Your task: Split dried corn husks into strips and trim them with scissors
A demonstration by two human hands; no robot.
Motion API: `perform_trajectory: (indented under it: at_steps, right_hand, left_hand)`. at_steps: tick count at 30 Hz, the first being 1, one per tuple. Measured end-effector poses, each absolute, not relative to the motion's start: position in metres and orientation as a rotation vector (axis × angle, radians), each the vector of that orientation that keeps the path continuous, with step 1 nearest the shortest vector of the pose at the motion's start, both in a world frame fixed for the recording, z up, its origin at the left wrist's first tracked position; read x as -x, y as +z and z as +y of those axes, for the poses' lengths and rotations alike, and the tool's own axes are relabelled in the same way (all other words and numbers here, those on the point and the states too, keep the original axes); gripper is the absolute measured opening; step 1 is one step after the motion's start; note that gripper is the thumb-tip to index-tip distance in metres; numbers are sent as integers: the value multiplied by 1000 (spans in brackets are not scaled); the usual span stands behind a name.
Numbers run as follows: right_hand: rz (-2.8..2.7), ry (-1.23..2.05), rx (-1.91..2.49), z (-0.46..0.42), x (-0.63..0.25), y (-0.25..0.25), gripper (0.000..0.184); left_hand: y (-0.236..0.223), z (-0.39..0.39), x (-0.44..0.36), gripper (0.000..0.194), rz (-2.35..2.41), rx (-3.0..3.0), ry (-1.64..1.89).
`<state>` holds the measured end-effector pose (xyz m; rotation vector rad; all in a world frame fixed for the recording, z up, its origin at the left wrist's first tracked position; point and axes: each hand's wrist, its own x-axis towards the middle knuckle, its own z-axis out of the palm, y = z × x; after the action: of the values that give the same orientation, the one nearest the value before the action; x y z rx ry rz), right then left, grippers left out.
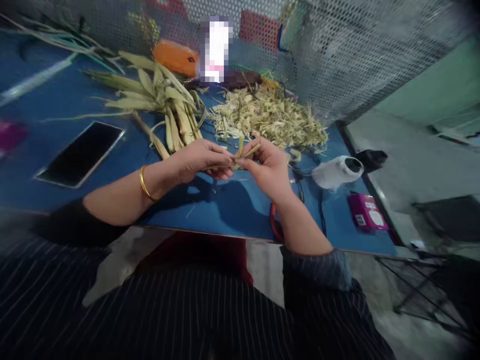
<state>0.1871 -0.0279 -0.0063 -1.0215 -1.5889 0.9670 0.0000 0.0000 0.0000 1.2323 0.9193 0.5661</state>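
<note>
My left hand (pixel 200 160) and my right hand (pixel 268 167) meet above the blue table (pixel 225 210), both pinched on a thin pale green leaf strip (pixel 245 152) held between them. A gold bangle (pixel 143 183) sits on my left wrist. Just behind my left hand lies a bundle of long dried leaves and stalks (pixel 165 107). Behind my right hand is a heap of shredded pale leaf scraps (pixel 268 117).
A dark phone (pixel 80 152) lies at the left. A white spool (pixel 337 171), a magenta box (pixel 367 211), black cables (pixel 320 210) and a red-handled tool (pixel 273 222) sit at the right. An orange object (pixel 176 57) and wire mesh (pixel 337 50) stand at the back.
</note>
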Motion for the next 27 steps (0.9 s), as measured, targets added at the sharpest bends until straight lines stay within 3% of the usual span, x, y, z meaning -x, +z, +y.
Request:
perform_trajectory:
  at_steps: [6, 14, 27]
  right_hand:
    - [-1183, 1029, 990, -25, -186, -10, 28]
    - [-1130, 987, 969, -25, -175, -19, 30]
    - [-1205, 821, 1005, -29, -166, -22, 15]
  left_hand:
    - [-2, 1, -3, 34, 752, -1288, 858]
    - [-12, -10, -21, 33, 780, -1383, 1132]
    - [-16, -10, -21, 27, 784, -1133, 996]
